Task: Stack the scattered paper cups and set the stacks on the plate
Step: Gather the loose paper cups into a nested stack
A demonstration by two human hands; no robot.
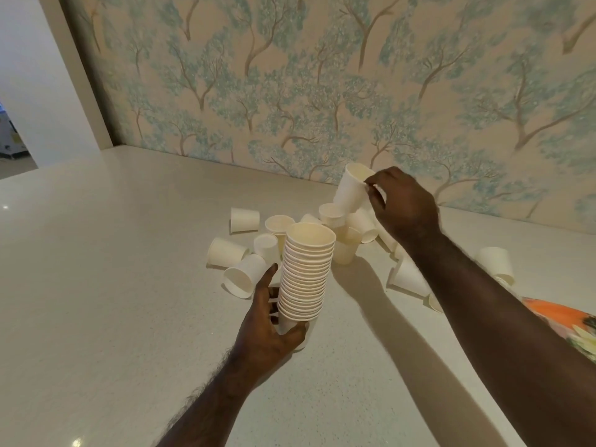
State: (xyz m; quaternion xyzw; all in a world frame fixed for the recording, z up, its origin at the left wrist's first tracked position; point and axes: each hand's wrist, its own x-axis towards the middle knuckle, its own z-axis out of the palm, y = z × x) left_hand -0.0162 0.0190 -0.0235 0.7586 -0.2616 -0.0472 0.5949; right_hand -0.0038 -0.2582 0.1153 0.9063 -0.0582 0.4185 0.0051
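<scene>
My left hand (267, 327) grips the bottom of a tall stack of white paper cups (306, 272), held upright above the counter. My right hand (403, 204) pinches the rim of a single white paper cup (350, 188), lifted and tilted above the pile. Several loose white cups (225, 253) lie scattered on the counter behind the stack, some on their sides, some upright. More cups (409, 277) lie to the right, partly hidden by my right forearm. The plate (561, 314), orange and patterned, shows only in part at the right edge.
The pale speckled counter (113, 285) runs left and toward me. A wall with tree-patterned wallpaper (322, 91) closes the back. A white wall corner (48, 91) stands at the far left.
</scene>
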